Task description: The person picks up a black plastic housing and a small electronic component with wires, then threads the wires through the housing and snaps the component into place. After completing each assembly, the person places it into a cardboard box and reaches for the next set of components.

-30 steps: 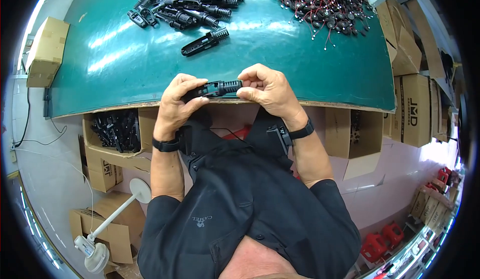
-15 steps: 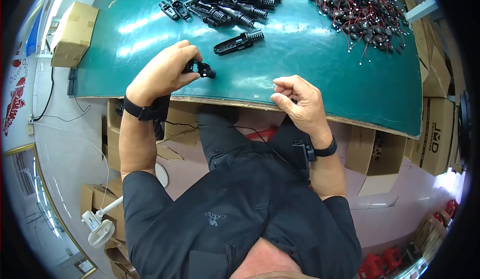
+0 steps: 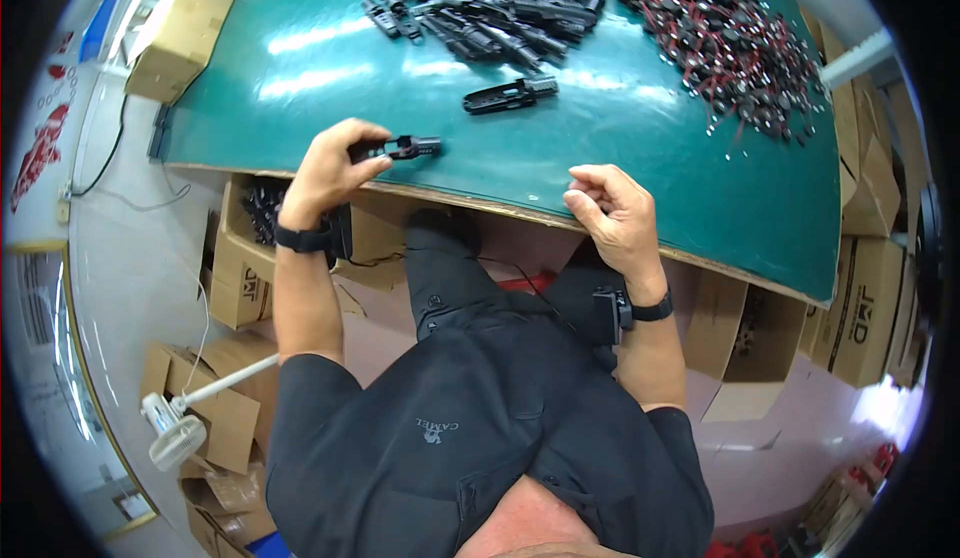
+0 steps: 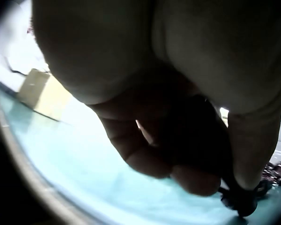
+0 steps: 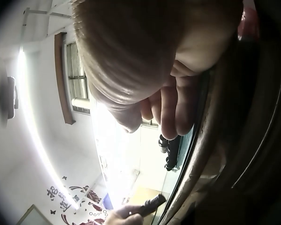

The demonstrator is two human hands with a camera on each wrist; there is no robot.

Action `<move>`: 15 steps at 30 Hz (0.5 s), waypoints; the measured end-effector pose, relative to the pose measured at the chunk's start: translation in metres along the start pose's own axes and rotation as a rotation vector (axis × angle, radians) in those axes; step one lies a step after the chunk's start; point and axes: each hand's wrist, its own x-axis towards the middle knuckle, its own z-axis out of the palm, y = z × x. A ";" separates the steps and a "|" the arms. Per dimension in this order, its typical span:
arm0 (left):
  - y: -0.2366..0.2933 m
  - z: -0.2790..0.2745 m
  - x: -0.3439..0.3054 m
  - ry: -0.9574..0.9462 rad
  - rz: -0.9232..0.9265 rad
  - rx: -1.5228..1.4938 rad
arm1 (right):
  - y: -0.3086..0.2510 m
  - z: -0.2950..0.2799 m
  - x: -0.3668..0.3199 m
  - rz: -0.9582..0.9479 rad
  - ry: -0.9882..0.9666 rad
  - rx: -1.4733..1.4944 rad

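My left hand (image 3: 328, 170) grips a black plastic housing (image 3: 418, 146) between thumb and fingers above the table's near edge. Its ribbed end points right, while the other end is hidden in the hand. The left wrist view shows the dark tip of the housing (image 4: 241, 202) past the thumb. Further right, my right hand (image 3: 622, 216) hangs over the table edge with loosely bent fingers, holding nothing. In the right wrist view its fingers (image 5: 169, 112) are apart from the housing. Another black housing (image 3: 510, 96) lies alone on the green table between the hands and the pile.
A pile of black housings (image 3: 500, 13) covers the back of the green table (image 3: 330, 108). Small round black parts with red wires (image 3: 725, 48) are heaped at the back right. A carton (image 3: 180, 33) stands at the left corner, and open boxes (image 3: 745, 333) sit below the edge.
Earlier both hands held the housing at the edge; the right hand has let go and stays near the edge. The left hand has carried the housing away to the left.
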 end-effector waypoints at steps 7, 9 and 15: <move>-0.176 0.039 -0.206 0.672 -0.503 -0.327 | 0.007 0.004 0.001 0.008 0.064 0.002; -0.204 0.036 -0.213 0.691 -0.523 -0.092 | -0.005 0.006 0.005 0.045 0.019 -0.094; -0.071 0.032 -0.063 0.681 -0.261 -0.077 | -0.012 -0.029 0.040 0.071 0.011 -0.262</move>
